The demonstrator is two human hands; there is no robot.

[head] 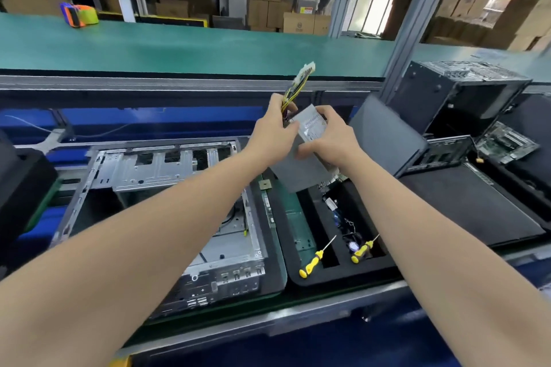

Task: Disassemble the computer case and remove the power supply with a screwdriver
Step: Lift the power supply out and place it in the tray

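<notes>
Forearms reach out from the near edge and meet above the tray [343, 277]. Left grip [275, 134]: fingers curled round the cables [293, 92] where they leave the power supply [307, 171]. The white connector [307, 68] sticks up and away. Right grip [331, 140]: thumb and fingers wrapped over the unit's far, labelled end.

Power supply: out of the case [167, 170], held in the air over the tray's far part, touching nothing below. Its long axis runs away from the camera, near end tipped down and unsupported. Both grips sit at the far end, the right on the body, the left mostly on the cables.

Case: lies open on the desk [298, 315] to the left, well apart from the unit. Two screwdrivers [313, 262] [362, 250] lie in the tray, untouched.

Judgement: removal looks done and a set-down remains. The right grip carries the weight, so it would steer. The loose cables could snag on the tray's contents.
</notes>
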